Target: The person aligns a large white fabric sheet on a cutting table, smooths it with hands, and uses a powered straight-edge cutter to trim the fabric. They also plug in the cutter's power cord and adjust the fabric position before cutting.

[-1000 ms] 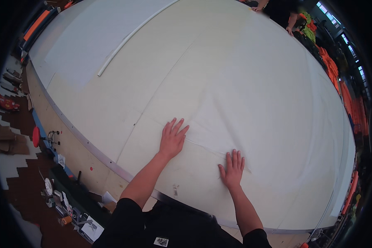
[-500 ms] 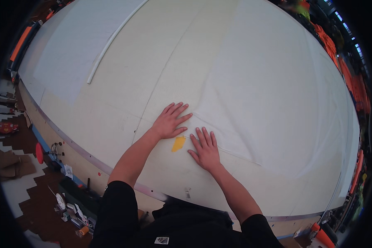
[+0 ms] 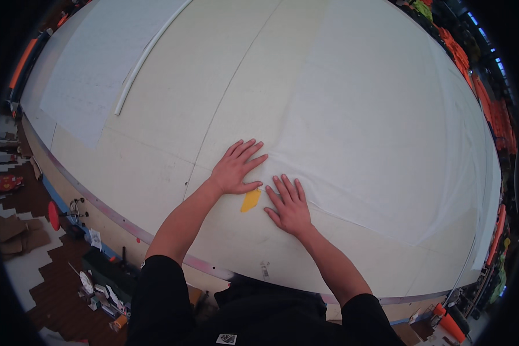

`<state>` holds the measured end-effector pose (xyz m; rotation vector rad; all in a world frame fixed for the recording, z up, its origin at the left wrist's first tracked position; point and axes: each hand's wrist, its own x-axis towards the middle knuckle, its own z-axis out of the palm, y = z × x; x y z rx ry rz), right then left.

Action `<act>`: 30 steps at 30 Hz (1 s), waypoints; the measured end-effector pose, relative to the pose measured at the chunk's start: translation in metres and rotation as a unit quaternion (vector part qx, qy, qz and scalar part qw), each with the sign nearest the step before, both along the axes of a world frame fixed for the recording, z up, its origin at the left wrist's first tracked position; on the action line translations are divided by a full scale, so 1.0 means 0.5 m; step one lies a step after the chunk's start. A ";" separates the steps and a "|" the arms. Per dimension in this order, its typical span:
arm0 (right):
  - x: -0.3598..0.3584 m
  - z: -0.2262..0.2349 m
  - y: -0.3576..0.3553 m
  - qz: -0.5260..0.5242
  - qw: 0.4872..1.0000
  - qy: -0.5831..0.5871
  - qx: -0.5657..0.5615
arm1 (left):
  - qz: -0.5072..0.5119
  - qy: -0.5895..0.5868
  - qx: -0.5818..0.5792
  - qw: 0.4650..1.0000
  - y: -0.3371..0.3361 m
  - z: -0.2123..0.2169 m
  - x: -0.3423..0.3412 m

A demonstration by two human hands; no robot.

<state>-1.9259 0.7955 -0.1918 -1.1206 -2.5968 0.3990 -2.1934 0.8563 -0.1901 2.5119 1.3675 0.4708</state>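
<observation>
A white tube [image 3: 147, 57] lies far left on the counter [image 3: 155, 173]. Left hand [image 3: 236, 168]: fingers spread, flat on the white sheet [image 3: 375, 132] edge. Yellow chalk piece [image 3: 250, 199] lies between the hands. Right hand [image 3: 290, 205]: spread, flat, pressing the sheet.

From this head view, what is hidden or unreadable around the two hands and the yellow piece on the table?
- Fabric under both palms: hidden by the left hand and right hand.
- Yellow piece: too small to identify; whether either hand touches it is unclear.
- White fabric sheet: its far edge is cut off by the frame's rim.
- Clutter on the floor: too small and bent by the fisheye.
- Table near edge: partly hidden by the person's torso.
</observation>
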 end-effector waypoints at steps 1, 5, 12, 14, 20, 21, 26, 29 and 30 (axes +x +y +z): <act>0.000 -0.001 0.000 -0.001 1.000 0.002 -0.001 | 0.001 -0.001 -0.003 1.000 0.000 0.000 0.001; 0.001 -0.002 0.000 -0.003 1.000 0.005 -0.001 | 0.002 -0.003 -0.011 1.000 0.001 0.002 0.002; 0.003 0.003 0.001 -0.007 1.000 0.009 0.000 | 0.003 -0.009 -0.009 1.000 0.000 0.008 0.005; 0.003 0.004 -0.001 -0.008 1.000 0.010 0.000 | 0.003 -0.012 -0.012 1.000 0.000 0.010 0.006; 0.003 0.008 -0.003 -0.005 1.000 0.009 0.001 | 0.016 -0.030 -0.011 0.999 -0.001 0.003 0.005; 0.004 0.006 -0.003 -0.006 1.000 0.009 0.001 | 0.017 -0.030 -0.009 0.999 -0.001 0.001 0.005; 0.011 0.002 -0.001 -0.008 1.000 0.002 0.003 | 0.005 -0.011 -0.004 1.000 0.002 0.005 0.008; 0.012 0.009 -0.004 -0.006 1.000 0.012 0.014 | 0.011 -0.024 -0.002 1.000 0.001 0.013 0.008; 0.016 0.011 -0.004 -0.009 1.000 0.006 0.015 | 0.016 -0.026 -0.005 1.000 0.004 0.009 0.013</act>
